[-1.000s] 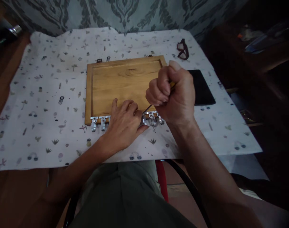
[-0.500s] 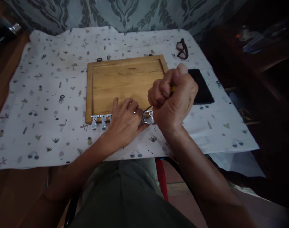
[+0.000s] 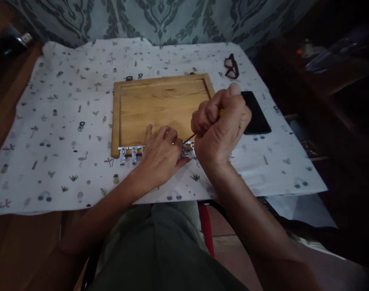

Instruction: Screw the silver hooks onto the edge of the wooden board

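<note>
A wooden framed board (image 3: 163,101) lies flat on the cloth. Along its near edge runs a metal hook rail (image 3: 123,155) with several silvery hooks. My left hand (image 3: 160,155) bends over that edge, its fingers on the rail and frame and its thumb beside a hook near the right end. My right hand (image 3: 222,123) is wrapped in a fist around a screwdriver (image 3: 189,139), of which only a bit of yellow handle and the thin shaft show. The shaft slants down to the rail just right of my left fingers; its tip is hard to make out.
A patterned white tablecloth (image 3: 57,133) covers the table. Right of the board lies a flat black device (image 3: 254,113), partly behind my right hand. Dark-framed glasses (image 3: 232,66) rest at the back right. A patterned curtain or wall (image 3: 160,20) rises behind the table.
The view has shifted slightly. Both hands stay at the same part of the rail, the screwdriver still slanting down to it; my right fist looks barely turned.
</note>
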Available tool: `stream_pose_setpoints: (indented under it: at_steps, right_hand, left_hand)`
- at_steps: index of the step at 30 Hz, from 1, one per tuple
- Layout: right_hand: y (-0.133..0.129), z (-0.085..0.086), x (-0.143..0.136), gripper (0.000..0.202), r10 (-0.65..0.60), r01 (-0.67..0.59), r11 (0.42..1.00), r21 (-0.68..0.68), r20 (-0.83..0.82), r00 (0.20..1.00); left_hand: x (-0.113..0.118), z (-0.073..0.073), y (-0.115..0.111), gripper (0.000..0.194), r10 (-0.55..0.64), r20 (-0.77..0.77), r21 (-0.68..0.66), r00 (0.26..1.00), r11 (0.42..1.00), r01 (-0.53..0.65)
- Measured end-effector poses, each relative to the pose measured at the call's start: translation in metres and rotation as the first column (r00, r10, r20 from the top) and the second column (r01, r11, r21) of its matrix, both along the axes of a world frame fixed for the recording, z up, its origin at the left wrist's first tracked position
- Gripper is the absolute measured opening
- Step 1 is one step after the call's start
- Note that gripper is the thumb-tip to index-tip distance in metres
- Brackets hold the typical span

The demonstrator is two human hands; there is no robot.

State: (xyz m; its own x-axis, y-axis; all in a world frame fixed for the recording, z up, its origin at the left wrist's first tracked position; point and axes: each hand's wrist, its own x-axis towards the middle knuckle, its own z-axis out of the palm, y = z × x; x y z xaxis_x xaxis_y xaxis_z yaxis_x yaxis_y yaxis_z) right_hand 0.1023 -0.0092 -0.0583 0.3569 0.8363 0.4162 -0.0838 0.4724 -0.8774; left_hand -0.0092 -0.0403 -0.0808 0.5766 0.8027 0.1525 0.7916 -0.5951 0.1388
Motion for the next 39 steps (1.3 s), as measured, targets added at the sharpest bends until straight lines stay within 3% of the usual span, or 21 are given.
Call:
stream_pose_setpoints:
  at_steps: [3,7,21,31,39]
  right_hand:
    - [-0.002,0.001,-0.002,0.068,-0.054,0.054,0.998,0.012,0.029,0.998]
    - [-0.001,0.0,-0.005,0.066,-0.077,0.08,0.995,0.051,-0.059,0.995]
    - [-0.01,0.001,-0.001,0.058,0.002,0.028,0.993,0.112,-0.256,0.967]
    - [-0.01,0.022,0.018,0.06,0.142,-0.119,0.981,0.153,-0.153,0.978]
    - [-0.007,0.01,0.018,0.071,0.132,-0.11,0.986,0.126,-0.188,0.973]
  left_hand:
    - [0.0,-0.001,0.0,0.034,0.001,0.006,0.017,1.0,1.0,-0.001]
    - [-0.001,0.001,0.001,0.035,0.001,-0.004,-0.01,1.0,1.0,-0.001]
    - [-0.003,-0.003,0.0,0.039,-0.003,-0.002,0.006,1.0,1.0,0.003]
    - [-0.003,-0.005,0.001,0.036,-0.007,0.016,0.002,1.0,1.0,0.007]
    - [-0.003,-0.005,0.001,0.038,-0.015,0.012,0.014,1.0,1.0,0.015]
